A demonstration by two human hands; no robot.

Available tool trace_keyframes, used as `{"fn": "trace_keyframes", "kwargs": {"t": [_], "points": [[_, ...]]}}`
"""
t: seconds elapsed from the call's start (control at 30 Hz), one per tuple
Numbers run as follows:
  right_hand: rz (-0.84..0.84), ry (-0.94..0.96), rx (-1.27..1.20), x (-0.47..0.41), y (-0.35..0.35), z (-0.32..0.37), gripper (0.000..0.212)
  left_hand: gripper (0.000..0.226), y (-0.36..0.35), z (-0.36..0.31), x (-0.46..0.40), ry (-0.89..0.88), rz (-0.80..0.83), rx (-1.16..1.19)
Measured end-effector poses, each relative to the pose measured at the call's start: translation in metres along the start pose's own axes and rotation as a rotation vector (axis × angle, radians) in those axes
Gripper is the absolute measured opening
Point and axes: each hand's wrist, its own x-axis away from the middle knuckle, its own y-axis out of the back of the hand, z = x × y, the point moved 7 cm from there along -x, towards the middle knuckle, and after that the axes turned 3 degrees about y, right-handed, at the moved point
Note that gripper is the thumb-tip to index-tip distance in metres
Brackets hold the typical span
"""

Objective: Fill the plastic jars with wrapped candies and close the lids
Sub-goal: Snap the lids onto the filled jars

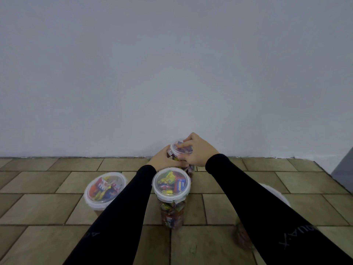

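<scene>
A clear plastic jar (183, 150) full of wrapped candies stands at the back by the wall, a lid on top. My left hand (163, 159) wraps around its side. My right hand (196, 150) grips the lid from above, fingers curled over its rim. In front of it stands a second candy-filled jar (172, 185) with its lid on. A third lidded jar (104, 188) of candies is at the left, partly hidden by my left sleeve. A fourth jar (275, 192) at the right is mostly hidden under my right sleeve.
The jars stand on a surface patterned like olive-brown tiles (47, 207). A plain grey wall (172, 73) rises right behind the far jar. A grey object (343, 169) sits at the right edge.
</scene>
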Motion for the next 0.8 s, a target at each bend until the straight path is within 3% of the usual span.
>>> {"fn": "trace_keyframes", "kwargs": {"t": [0.17,0.3,0.37,0.43,0.57,0.8], "points": [[0.071,-0.01,-0.075,0.0,0.006,0.0,0.037,0.053,-0.001,0.0,-0.003,0.016,0.023,-0.056],[-0.045,-0.059,-0.033,0.004,0.014,-0.007,0.06,0.069,0.005,0.007,-0.002,0.078,-0.009,-0.002],[-0.052,-0.119,-0.027,0.005,0.017,-0.013,0.068,0.059,0.001,0.006,0.002,0.077,0.006,-0.001],[-0.055,-0.177,0.002,0.006,0.02,-0.017,0.067,0.052,0.001,0.009,0.004,0.088,-0.024,0.016],[-0.06,-0.252,-0.022,0.008,0.021,-0.022,0.062,0.072,0.002,0.024,0.003,0.108,-0.09,0.114],[0.002,-0.218,-0.026,0.002,0.016,-0.025,0.061,0.077,0.002,0.031,0.001,0.099,-0.108,0.159]]}}
